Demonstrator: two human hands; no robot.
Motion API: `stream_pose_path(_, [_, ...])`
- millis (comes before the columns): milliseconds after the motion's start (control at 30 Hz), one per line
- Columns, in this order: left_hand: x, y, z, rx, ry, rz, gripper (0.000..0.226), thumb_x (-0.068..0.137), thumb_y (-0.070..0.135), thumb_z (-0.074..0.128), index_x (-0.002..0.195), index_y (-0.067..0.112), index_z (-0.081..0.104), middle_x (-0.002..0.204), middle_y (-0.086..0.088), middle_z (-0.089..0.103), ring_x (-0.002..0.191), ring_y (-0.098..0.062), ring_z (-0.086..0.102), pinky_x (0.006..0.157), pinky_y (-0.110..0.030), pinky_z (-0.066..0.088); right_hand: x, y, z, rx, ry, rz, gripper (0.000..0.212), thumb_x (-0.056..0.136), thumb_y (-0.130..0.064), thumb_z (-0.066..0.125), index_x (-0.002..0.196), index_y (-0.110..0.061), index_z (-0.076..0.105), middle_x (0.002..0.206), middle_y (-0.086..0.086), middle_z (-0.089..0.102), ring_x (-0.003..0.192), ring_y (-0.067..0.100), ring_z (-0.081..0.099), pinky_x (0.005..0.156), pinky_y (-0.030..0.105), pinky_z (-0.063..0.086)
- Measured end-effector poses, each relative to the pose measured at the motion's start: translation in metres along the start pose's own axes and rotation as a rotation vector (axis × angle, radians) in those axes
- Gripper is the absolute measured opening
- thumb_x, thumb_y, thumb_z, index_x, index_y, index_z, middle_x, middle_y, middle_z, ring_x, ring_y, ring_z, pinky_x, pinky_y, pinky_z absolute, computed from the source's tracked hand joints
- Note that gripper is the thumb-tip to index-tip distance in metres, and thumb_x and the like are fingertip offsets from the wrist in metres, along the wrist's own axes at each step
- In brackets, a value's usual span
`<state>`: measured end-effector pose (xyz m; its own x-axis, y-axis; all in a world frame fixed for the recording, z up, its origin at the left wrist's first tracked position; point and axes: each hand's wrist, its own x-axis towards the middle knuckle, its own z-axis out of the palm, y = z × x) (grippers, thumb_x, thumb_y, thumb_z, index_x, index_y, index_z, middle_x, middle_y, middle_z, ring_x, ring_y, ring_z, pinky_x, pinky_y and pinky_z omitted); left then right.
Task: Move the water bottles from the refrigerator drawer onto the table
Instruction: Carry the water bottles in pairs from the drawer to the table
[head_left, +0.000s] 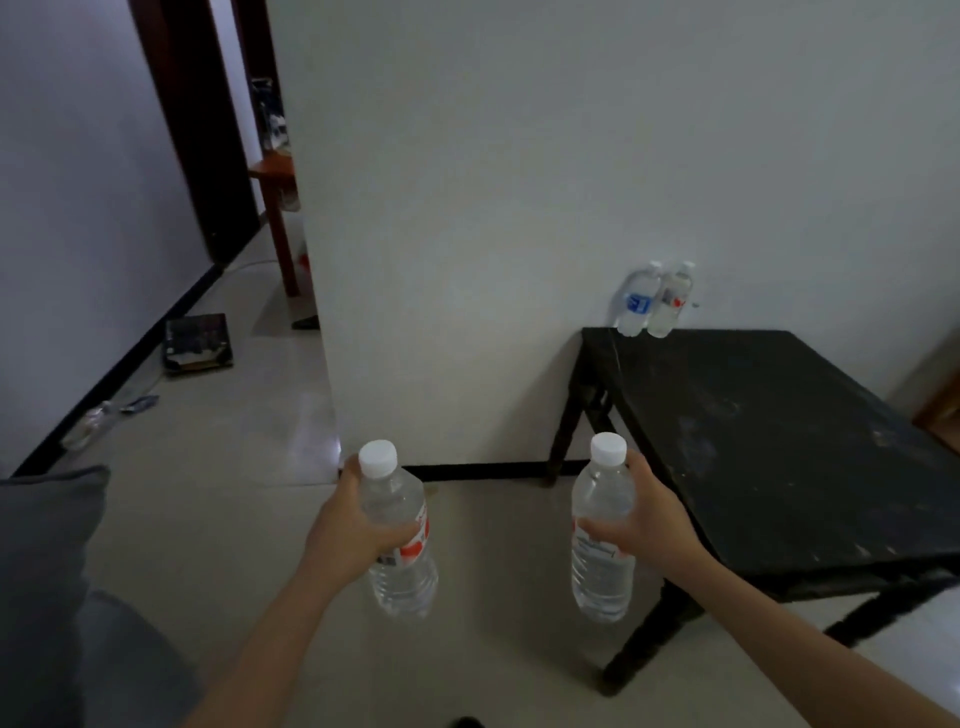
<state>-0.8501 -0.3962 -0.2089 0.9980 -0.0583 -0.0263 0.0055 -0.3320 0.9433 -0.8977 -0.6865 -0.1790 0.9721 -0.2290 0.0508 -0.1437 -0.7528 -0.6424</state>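
Note:
My left hand (345, 525) grips a clear water bottle (402, 577) with a white cap and a red label, held upright above the floor. In my right hand (649, 525) is a second clear bottle (600, 566), also upright, just left of the black table (779, 441). Two more bottles stand at the table's far left corner against the wall: one with a blue label (636, 301) and one with a red label (672, 301). The refrigerator drawer is out of view.
A white wall corner (332, 312) juts out ahead. Left of it a passage holds a wooden table leg (283, 244), a dark flat box (197, 343) and litter along the skirting. The floor is pale tile. Grey cloth sits at the lower left.

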Motion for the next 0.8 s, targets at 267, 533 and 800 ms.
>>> stream_pose_path(267, [0.146, 0.031, 0.037, 0.019, -0.065, 0.083, 0.08, 0.037, 0.048, 0.078, 0.107, 0.028, 0.045, 0.098, 0.003, 0.064, 0.094, -0.019, 0.064, 0.088, -0.047, 0.051, 0.124, 0.013, 0.005, 0.057, 0.095, -0.015, 0.077, 0.065, -0.025, 0.08, 0.129, -0.021, 0.037, 0.103, -0.012, 0.047, 0.094, 0.01, 0.05, 0.076, 0.026, 0.043])
stream_pose_path(533, [0.251, 0.032, 0.056, 0.045, -0.045, 0.053, 0.075, 0.038, 0.049, 0.076, 0.103, 0.034, 0.043, 0.095, 0.004, 0.065, 0.092, -0.021, 0.064, 0.087, -0.049, 0.05, 0.217, 0.015, 0.014, 0.069, 0.115, 0.003, 0.076, 0.065, -0.027, 0.08, 0.128, -0.024, 0.038, 0.104, -0.012, 0.047, 0.095, 0.008, 0.047, 0.078, 0.025, 0.043])
stream_pose_path(800, [0.356, 0.002, 0.073, 0.092, -0.248, 0.028, 0.068, 0.035, 0.054, 0.072, 0.095, 0.048, 0.041, 0.094, 0.014, 0.062, 0.091, -0.017, 0.062, 0.085, -0.042, 0.051, 0.305, 0.023, 0.038, 0.045, 0.134, 0.146, 0.073, 0.067, -0.028, 0.077, 0.128, -0.028, 0.037, 0.105, -0.011, 0.05, 0.097, 0.011, 0.051, 0.082, 0.03, 0.048])
